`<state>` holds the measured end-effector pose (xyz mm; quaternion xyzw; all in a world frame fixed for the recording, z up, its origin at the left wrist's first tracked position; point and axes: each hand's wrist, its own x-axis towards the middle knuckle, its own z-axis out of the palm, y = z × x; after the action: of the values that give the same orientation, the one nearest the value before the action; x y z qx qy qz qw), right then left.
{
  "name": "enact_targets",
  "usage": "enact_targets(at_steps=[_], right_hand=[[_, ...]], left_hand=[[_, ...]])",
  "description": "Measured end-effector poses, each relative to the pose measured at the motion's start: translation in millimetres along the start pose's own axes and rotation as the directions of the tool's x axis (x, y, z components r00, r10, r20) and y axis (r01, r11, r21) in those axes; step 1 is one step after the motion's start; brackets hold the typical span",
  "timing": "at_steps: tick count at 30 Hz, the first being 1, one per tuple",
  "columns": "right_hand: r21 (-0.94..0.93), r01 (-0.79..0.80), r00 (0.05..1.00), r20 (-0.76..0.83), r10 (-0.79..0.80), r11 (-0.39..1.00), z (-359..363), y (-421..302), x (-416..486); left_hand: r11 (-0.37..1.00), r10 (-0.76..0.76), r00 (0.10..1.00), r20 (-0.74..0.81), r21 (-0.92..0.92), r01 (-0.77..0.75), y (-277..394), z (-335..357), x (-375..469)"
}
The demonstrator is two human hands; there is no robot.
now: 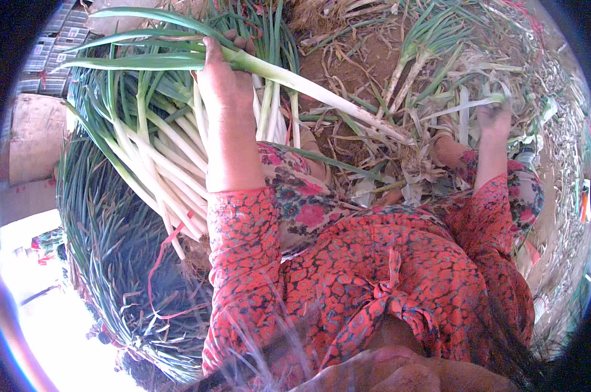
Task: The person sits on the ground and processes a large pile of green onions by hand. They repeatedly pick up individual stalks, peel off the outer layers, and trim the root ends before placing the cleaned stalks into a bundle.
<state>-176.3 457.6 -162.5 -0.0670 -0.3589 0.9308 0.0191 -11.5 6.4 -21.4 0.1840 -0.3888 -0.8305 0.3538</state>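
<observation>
My left hand grips a large green onion where its green leaves meet the white stem; the stem slants down to the right and ends in roots. At the right, my right hand is blurred, with a strip of peeled onion skin at its fingers. Under my left forearm lie many cleaned green onions with white stems. Two unpeeled green onions with dirty stems lie on the soil between my hands.
A big heap of green onions stands at the left, with a loose red tie on it. Peeled skins and dry leaves cover the ground at the right. Roots of more onions show at the top. Bare soil shows in the middle.
</observation>
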Motion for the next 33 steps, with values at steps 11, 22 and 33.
enact_targets(at_steps=[11, 22, 33], right_hand=[[-0.733, 0.434, 0.626, 0.664, 0.409, 0.524, 177, 81, -145], [-0.589, 0.621, 0.47, 0.808, 0.356, 0.517, 205, 96, -170], [-0.506, 0.809, 0.445, 0.86, 0.249, 0.3, 202, 105, -176]], left_hand=[[0.954, -0.166, 0.938, 0.306, -0.193, 0.231, -16, 24, -22], [0.91, -0.167, 0.808, 0.565, -0.228, 0.347, -11, 32, -37], [0.932, -0.193, 0.872, 0.449, -0.195, 0.307, -20, 30, -35]])
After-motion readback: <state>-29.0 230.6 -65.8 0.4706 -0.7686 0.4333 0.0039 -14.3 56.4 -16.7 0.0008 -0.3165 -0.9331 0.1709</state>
